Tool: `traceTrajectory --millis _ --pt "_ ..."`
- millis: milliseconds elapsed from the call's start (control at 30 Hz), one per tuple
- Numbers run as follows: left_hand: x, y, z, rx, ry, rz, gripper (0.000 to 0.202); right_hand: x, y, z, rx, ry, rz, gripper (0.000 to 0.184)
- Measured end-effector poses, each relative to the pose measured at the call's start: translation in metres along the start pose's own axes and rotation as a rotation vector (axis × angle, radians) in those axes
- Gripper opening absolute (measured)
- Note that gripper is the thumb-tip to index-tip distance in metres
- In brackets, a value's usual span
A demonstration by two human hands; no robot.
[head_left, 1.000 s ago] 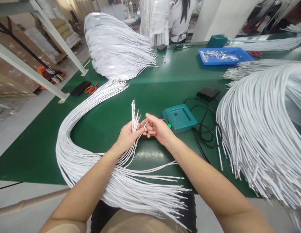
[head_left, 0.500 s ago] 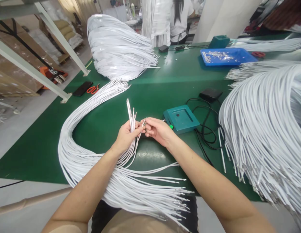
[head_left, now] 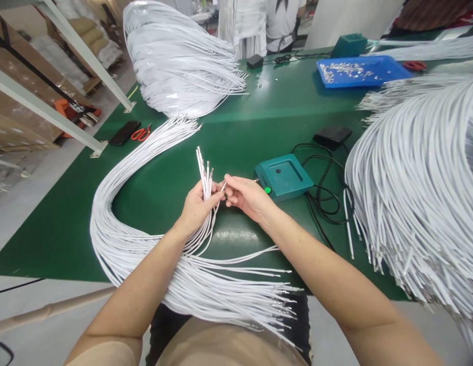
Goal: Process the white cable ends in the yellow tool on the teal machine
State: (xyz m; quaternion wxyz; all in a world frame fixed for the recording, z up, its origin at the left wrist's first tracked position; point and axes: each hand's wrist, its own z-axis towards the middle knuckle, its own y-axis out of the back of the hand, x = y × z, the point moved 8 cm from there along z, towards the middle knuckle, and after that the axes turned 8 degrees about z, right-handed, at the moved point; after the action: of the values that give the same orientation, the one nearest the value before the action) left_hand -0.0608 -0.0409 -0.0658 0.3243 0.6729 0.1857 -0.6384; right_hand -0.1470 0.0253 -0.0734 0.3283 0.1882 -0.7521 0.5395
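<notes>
My left hand [head_left: 198, 204] is closed round a small bunch of white cables [head_left: 206, 178], their tipped ends pointing up. One cable from the bunch leans right, and my right hand [head_left: 244, 195] pinches its end between thumb and fingers; the tip itself is mostly hidden. The cables in my left hand run down into a long loose bundle of white cables [head_left: 118, 218] curving across the table, with metal-tipped ends [head_left: 282, 305] spread near my lap. Just right of my right hand stands a teal device [head_left: 284, 178] with a green button [head_left: 267, 190].
Coiled white cables [head_left: 183, 61] lie at the back left, and a big bundle [head_left: 408, 188] at the right. A blue tray [head_left: 374, 76] holds small parts. Orange scissors [head_left: 141, 133] lie beside a black phone [head_left: 124, 133]. Black cords [head_left: 335, 203] loop right of the device. A person [head_left: 284, 25] stands behind.
The view has tilted down slightly, so the scene sits higher. My hands stay close together; my right fingers have closed further over the single cable's end.
</notes>
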Motion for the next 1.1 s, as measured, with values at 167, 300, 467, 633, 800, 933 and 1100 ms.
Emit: traceTrajectory --millis 167,300,467,633,800,933,1100 --pt "-0.001 0.001 0.001 0.004 -0.005 -0.117 0.035 -0.002 -0.003 -0.001 0.045 -0.019 0.061 0.024" --pt "0.000 0.000 0.003 0.029 0.009 -0.138 0.056 0.006 0.000 -0.001 -0.040 0.084 -0.081 0.019" --pt "0.000 -0.003 0.002 0.082 0.018 -0.119 0.048 0.017 0.000 -0.004 -0.130 0.206 -0.329 0.017" --pt "0.004 -0.007 0.002 0.103 0.070 -0.194 0.043 0.035 -0.007 -0.012 -0.131 0.479 -0.887 0.019" --pt "0.018 -0.009 0.003 0.143 0.259 -0.398 0.043 0.037 -0.041 -0.031 0.018 0.859 -1.684 0.030" --pt "0.023 -0.008 0.005 0.131 0.286 -0.390 0.044 0.039 -0.042 -0.030 0.046 0.871 -1.958 0.030" --pt "0.028 -0.008 0.009 0.101 0.245 -0.249 0.050 0.050 -0.014 -0.019 -0.059 0.687 -2.099 0.015"
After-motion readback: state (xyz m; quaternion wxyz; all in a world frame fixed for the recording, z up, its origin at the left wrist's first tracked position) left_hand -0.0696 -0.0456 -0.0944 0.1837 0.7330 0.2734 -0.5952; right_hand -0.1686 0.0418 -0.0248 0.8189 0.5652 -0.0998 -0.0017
